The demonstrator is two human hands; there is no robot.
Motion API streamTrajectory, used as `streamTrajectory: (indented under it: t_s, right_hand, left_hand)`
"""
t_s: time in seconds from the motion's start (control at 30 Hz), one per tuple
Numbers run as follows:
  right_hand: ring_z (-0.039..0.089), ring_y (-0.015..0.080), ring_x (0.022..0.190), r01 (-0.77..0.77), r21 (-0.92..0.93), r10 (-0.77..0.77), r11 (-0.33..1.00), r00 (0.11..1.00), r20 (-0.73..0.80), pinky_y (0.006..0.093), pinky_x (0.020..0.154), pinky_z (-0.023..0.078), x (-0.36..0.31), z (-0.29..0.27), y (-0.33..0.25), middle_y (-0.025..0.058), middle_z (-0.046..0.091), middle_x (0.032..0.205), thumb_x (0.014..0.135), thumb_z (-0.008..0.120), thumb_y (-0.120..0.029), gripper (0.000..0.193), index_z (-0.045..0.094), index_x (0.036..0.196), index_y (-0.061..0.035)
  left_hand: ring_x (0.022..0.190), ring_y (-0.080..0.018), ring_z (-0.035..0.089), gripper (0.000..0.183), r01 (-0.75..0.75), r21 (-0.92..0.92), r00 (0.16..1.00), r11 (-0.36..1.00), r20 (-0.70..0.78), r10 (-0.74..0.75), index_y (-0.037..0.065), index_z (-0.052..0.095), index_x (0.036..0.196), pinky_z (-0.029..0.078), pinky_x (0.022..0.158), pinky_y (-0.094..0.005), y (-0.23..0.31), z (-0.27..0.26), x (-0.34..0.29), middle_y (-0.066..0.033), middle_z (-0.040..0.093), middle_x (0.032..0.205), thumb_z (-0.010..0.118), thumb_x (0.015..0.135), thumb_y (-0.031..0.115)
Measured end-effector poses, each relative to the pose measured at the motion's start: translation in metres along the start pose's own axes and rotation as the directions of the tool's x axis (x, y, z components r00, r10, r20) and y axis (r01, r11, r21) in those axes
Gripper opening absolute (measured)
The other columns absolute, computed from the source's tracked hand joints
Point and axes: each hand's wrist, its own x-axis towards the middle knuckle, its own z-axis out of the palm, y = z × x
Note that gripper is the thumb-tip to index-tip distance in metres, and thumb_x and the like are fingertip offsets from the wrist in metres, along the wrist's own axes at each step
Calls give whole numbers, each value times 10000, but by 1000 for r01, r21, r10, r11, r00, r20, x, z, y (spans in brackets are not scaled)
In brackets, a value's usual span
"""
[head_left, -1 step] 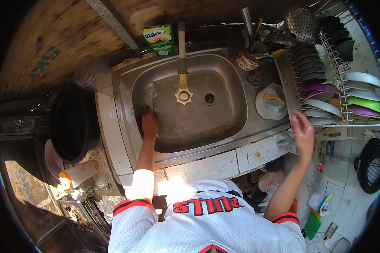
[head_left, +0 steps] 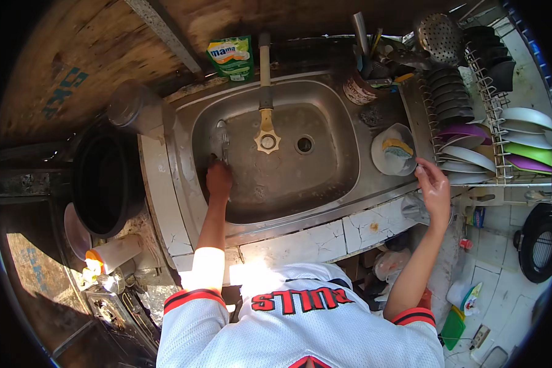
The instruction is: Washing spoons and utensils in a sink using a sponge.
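The left hand (head_left: 218, 181) reached down into the steel sink (head_left: 325, 190), its fingers curled shut around a small object, apparently a scrubber or cloth, too dark to identify, pressed against the sink's left inner wall just below a shiny metal cup or strainer (head_left: 219, 140) that leaned there. The right hand (head_left: 434, 187) rested well apart from it, on the sink's right rim, fingers spread loosely and holding nothing, just below a white bowl (head_left: 386, 161) that carried a yellow and green sponge (head_left: 398, 148). Between the two hands lay the basin floor, dull and stained, with the round drain hole (head_left: 304, 145) and, beside it toward the left hand, the tap (head_left: 265, 92), a long pipe ending in a yellowish star-shaped spout that hung over the basin. Beyond the right hand stood a wire dish rack (head_left: 490, 116) packed with upright plates, dark grey, purple, white and green, with a perforated metal skimmer (head_left: 438, 35) above them. A patterned cup with utensils (head_left: 357, 89) stood at the sink's far right corner, and a green detergent pouch (head_left: 232, 56) leaned against the rough wooden wall behind the tap. Left of the left hand, past the cracked white-tiled counter edge, sat a large black pot (head_left: 104, 184) and a metal lid (head_left: 129, 105).
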Motion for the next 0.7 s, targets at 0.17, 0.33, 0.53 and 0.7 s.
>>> streamTrajectory:
  t_s: [0.17,0.33,0.53,0.7]
  right_hand:
    - [627,214,817,191,-304,-211,933,977,-33,305,716,490,85,51,89,147,645,905,820,657,-176,327,617,1096,-5]
    - [587,357,998,299,-639,-350,709,935,50,423,857,471,110,76,106,209,603,1084,687,747,-274,572,566,1174,-35]
    - [567,363,1021,193,-830,-351,523,936,-4,454,841,474,120,83,117,161,602,1101,615,768,-319,637,565,1176,-95]
    - [599,359,962,47,-755,1,653,998,63,465,778,501,123,95,91,180,631,992,680,737,-303,535,574,1142,-89]
  left_hand:
    - [828,-426,636,177,143,71,990,987,10,-144,-14,631,842,521,725,-486,-3,18,11,-237,652,854,563,798,144]
    - [827,-424,638,210,167,104,984,980,49,-173,-22,621,845,523,731,-484,4,11,8,-245,651,832,575,769,169]
    - [841,-431,628,230,104,57,991,993,77,-108,-24,591,872,513,743,-494,-1,17,3,-254,645,853,572,739,163]
    - [678,-379,643,331,71,-402,988,913,153,-9,-25,560,1071,493,564,-471,-64,31,-4,-213,640,762,534,787,142]
